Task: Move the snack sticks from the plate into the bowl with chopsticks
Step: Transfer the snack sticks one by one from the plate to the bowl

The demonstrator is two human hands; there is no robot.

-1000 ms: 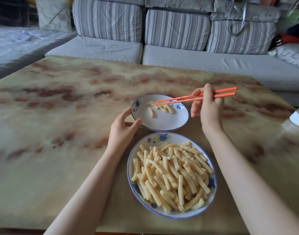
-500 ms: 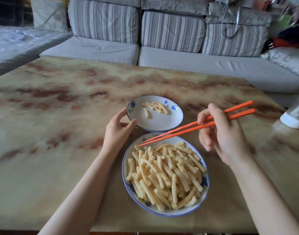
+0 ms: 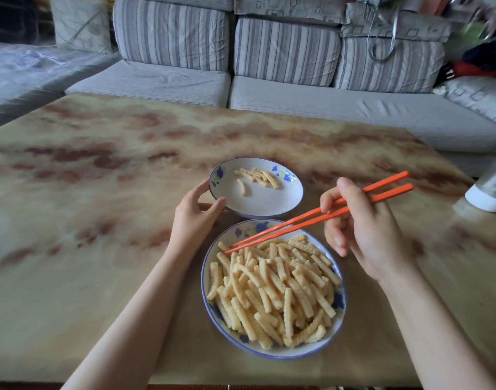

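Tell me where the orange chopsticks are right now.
Head view, right of centre: the right hand holds the orange chopsticks, whose tips dip over the far left edge of the plate, just short of the bowl.

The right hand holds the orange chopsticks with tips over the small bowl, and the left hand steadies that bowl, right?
No: the head view shows the chopsticks with tips over the full plate, not the bowl. The right hand holds them; the left hand steadies the bowl.
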